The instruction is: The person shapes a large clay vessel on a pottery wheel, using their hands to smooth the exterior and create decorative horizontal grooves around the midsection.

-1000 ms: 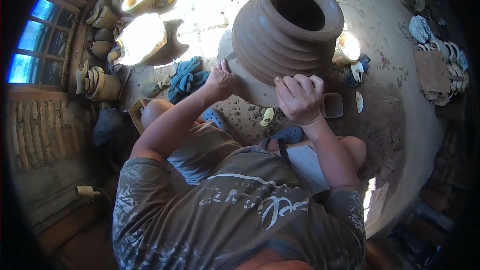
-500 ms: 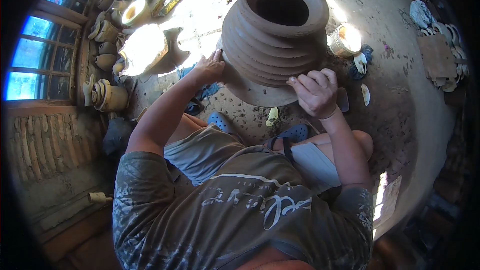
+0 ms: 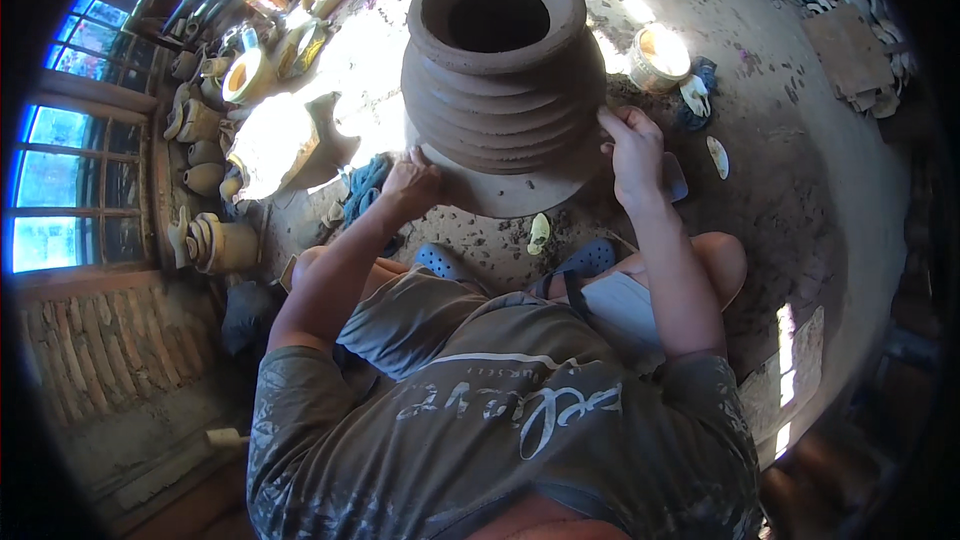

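A large brown clay pot (image 3: 500,115) with a wide rolled rim and ridged, coil-like sides stands upright on a round flat board (image 3: 510,197). At the board's left edge is my left hand (image 3: 412,186), its fingers curled over the edge and apart from the pot wall. My right hand (image 3: 637,155) is by the pot's lower right side, thumb and fingers bent together near the board's edge. Whatever is between those fingertips is too small or hidden to make out. The pot's mouth is open and dark inside.
A bucket (image 3: 659,58) and a dark cloth with a white glove (image 3: 694,95) lie beyond my right hand. Blue cloth (image 3: 366,188) sits left of the board. Clay crumbs and a pale yellowish piece (image 3: 539,234) are on the floor before my feet. Several pots (image 3: 222,243) line the left wall.
My left hand has come down and nearer along the board's edge. My right hand has moved from the pot's front base up around its right side. The view has shifted.
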`<action>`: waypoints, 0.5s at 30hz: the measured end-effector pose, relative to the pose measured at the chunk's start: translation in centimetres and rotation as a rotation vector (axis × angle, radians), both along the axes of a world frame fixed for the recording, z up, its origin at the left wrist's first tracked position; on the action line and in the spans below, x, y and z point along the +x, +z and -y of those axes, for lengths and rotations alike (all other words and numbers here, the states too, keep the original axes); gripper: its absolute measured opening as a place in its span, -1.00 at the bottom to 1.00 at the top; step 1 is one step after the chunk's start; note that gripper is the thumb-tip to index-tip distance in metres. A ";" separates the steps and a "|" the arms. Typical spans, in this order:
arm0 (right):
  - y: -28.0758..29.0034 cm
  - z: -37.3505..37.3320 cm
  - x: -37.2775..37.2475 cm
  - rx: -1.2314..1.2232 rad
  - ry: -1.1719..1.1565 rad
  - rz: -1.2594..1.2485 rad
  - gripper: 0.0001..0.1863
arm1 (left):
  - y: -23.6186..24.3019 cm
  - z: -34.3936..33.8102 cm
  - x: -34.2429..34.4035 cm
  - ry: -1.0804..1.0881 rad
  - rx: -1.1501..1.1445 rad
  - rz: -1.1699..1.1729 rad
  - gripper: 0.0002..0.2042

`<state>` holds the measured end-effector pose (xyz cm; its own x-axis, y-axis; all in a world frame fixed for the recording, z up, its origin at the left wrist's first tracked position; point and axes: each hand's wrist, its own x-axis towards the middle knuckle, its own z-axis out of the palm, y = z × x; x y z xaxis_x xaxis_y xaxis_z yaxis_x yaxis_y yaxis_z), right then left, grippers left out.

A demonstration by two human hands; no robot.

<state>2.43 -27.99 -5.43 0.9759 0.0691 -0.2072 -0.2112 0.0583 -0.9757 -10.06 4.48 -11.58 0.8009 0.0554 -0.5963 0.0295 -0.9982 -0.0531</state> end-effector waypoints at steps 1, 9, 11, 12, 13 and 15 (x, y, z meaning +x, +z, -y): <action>0.4 -0.2 0.2 0.018 -0.024 -0.040 -0.85 | 0.4 1.3 -0.6 -0.052 0.012 0.078 -0.47; 1.7 -0.9 0.9 0.042 -0.111 -0.090 -0.83 | -1.7 10.1 -3.1 -0.140 -0.034 0.218 -0.38; 1.9 -1.2 0.3 0.059 -0.107 -0.100 -0.83 | -1.5 12.3 -3.3 -0.161 -0.013 0.159 -0.42; 2.0 -1.3 0.0 0.069 -0.106 -0.106 -0.82 | -2.1 12.8 -3.8 -0.276 -0.034 0.238 -0.43; 2.0 -1.5 -0.3 0.072 -0.105 -0.107 -0.84 | -2.7 13.2 -4.2 -0.391 -0.057 0.317 -0.44; 1.8 -1.6 -1.0 0.078 -0.113 -0.113 -0.86 | -3.2 14.6 -4.5 -0.454 -0.078 0.355 -0.49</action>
<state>1.47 -26.39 -3.62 0.9491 -0.0195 -0.3144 -0.3073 0.1620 -0.9377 -14.52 -10.14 -14.80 0.8859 -0.3735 -0.2752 -0.3997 -0.9156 -0.0439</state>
